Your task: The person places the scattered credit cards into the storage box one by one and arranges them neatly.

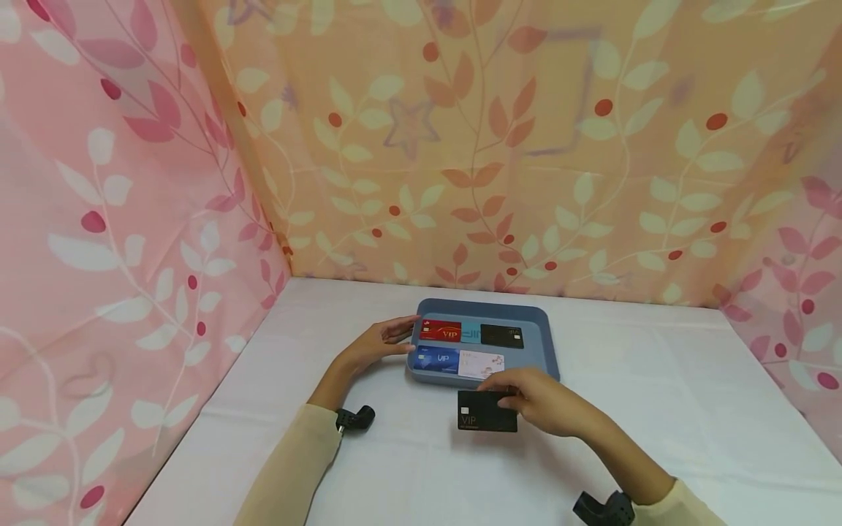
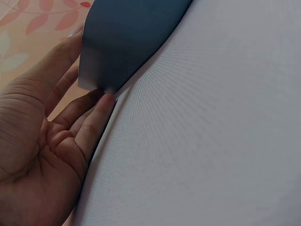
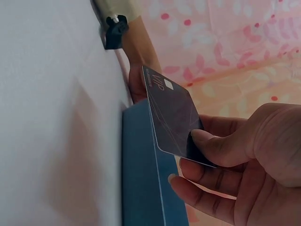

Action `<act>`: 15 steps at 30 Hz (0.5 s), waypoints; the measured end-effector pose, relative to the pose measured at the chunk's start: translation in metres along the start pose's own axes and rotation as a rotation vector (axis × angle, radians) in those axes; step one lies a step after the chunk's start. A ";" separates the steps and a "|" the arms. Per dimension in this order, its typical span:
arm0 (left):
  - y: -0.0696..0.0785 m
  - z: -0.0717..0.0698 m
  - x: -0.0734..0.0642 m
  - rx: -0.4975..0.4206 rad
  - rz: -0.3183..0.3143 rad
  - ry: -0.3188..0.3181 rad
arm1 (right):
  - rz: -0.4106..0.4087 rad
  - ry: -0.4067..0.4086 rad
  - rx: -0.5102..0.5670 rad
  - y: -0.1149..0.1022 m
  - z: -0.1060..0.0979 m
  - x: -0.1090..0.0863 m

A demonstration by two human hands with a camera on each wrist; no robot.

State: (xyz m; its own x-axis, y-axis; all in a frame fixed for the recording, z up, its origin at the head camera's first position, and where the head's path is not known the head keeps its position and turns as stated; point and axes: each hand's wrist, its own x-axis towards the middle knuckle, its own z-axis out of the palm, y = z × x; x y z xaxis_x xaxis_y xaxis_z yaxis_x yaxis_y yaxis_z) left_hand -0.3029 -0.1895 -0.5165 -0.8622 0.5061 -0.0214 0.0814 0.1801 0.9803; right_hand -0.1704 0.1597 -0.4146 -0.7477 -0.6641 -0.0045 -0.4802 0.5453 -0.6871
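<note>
In the head view my right hand (image 1: 546,400) pinches a black VIP card (image 1: 483,418) by one end, thumb on its face. It hangs just in front of the blue-grey tray (image 1: 542,351). The right wrist view shows the same black card (image 3: 171,113) tilted beside the tray's outer wall (image 3: 138,165). At the tray's left side, my left hand (image 1: 371,347) touches the wall with extended fingers. Inside the tray, a red VIP card (image 1: 439,331), a light-blue card (image 1: 471,332) and another black card (image 1: 502,336) form the back row. A blue VIP card (image 1: 435,359) and a pale floral card (image 1: 480,364) lie in front.
The tray stands on a white-covered table (image 1: 631,409). Behind it hangs an orange leaf-patterned curtain (image 1: 408,183), with pink curtains (image 1: 131,219) at the sides. Black wrist devices (image 1: 355,418) sit on both wrists.
</note>
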 end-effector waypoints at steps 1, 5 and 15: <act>0.000 0.000 0.000 -0.001 0.000 0.000 | -0.003 0.007 -0.009 0.000 -0.003 0.000; -0.002 0.000 0.001 -0.005 0.001 0.001 | -0.012 0.025 -0.024 0.003 -0.015 0.001; -0.002 -0.001 0.001 0.013 -0.007 0.001 | 0.030 0.042 -0.032 0.017 -0.037 0.004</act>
State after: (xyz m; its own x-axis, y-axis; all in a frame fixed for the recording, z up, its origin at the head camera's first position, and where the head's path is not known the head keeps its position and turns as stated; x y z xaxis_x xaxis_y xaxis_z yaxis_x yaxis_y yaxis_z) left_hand -0.3044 -0.1903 -0.5186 -0.8632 0.5041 -0.0277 0.0823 0.1947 0.9774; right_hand -0.1984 0.1848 -0.3994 -0.7804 -0.6253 0.0063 -0.4709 0.5810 -0.6638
